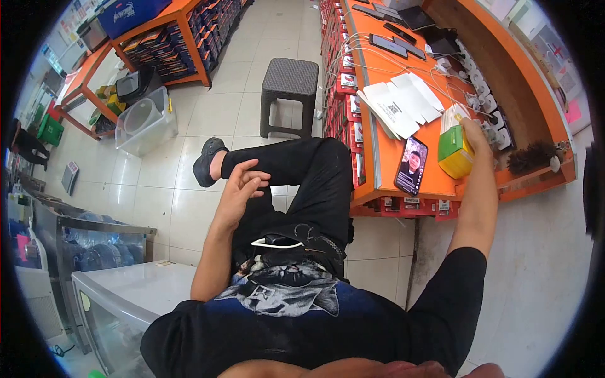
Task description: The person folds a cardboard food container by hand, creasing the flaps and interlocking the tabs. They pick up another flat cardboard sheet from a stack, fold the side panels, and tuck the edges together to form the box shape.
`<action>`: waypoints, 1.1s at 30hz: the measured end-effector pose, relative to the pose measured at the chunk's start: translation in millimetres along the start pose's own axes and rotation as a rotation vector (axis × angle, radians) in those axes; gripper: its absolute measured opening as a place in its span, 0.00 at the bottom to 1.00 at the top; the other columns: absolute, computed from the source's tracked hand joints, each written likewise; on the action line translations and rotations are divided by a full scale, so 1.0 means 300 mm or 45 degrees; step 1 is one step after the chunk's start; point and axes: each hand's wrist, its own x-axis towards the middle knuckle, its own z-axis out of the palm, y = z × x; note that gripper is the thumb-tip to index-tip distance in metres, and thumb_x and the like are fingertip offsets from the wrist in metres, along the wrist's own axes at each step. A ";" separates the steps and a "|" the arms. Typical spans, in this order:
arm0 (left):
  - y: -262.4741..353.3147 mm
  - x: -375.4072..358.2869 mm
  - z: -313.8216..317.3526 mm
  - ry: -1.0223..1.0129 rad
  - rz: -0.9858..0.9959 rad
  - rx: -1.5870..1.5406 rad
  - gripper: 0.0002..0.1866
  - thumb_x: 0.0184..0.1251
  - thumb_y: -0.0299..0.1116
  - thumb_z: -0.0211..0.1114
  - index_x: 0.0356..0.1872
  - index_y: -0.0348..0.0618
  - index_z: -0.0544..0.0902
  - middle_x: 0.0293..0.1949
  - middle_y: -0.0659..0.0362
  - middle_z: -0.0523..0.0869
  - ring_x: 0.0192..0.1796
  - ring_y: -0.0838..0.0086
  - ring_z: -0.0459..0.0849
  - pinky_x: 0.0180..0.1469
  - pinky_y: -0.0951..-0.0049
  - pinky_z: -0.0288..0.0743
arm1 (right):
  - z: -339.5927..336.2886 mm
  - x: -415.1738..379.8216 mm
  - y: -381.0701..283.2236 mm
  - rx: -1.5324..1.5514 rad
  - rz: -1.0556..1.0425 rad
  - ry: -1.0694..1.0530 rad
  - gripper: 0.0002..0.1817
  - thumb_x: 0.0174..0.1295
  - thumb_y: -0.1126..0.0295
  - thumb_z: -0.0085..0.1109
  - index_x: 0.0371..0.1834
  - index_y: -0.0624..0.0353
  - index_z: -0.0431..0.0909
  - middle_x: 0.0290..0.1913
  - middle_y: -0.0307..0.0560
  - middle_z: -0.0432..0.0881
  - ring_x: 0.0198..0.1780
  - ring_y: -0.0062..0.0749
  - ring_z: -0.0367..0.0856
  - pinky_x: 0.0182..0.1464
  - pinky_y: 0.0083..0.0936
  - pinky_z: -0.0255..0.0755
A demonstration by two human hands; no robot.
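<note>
My right hand (pixel 477 137) reaches over the orange counter, its thumb side against a stack of white cards (pixel 452 118); its other fingers are mostly hidden. Right beside that hand, nearer to me, stands a yellow and green box (pixel 455 153). To the left of the box lies a phone (pixel 412 166) with its screen lit, showing a person on video. Above my lap, my left hand (pixel 241 189) hangs with loosely bent fingers apart and nothing in it. White printed sheets (pixel 403 104) lie fanned out beyond the phone.
Several phones (pixel 387 45) with white cables lie farther along the counter (pixel 435 183). A dark brush (pixel 528 159) sits at its right end. Ahead stands a grey stool (pixel 290 79). On the left are a clear plastic bin (pixel 148 123) and a white cabinet (pixel 135 290).
</note>
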 end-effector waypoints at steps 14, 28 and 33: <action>0.028 -0.007 -0.036 0.034 0.074 -0.063 0.21 0.80 0.33 0.59 0.69 0.40 0.72 0.56 0.54 0.86 0.55 0.73 0.85 0.56 0.71 0.79 | 0.439 -0.248 -0.212 -0.771 -0.905 -0.319 0.37 0.60 0.46 0.73 0.64 0.64 0.80 0.59 0.66 0.83 0.62 0.53 0.83 0.63 0.39 0.75; 0.030 -0.005 -0.029 0.009 0.073 -0.041 0.20 0.80 0.35 0.59 0.67 0.41 0.74 0.56 0.53 0.86 0.55 0.71 0.86 0.56 0.70 0.81 | 0.405 -0.235 -0.237 -0.523 -0.935 -0.049 0.16 0.67 0.63 0.57 0.43 0.65 0.87 0.41 0.60 0.89 0.45 0.48 0.88 0.52 0.42 0.78; 0.043 -0.011 -0.028 -0.043 0.125 -0.037 0.22 0.81 0.37 0.58 0.69 0.39 0.72 0.57 0.50 0.86 0.56 0.68 0.86 0.57 0.68 0.82 | 0.410 -0.509 -0.415 -0.053 -1.160 0.827 0.11 0.65 0.69 0.60 0.46 0.61 0.84 0.43 0.56 0.88 0.46 0.49 0.87 0.52 0.39 0.78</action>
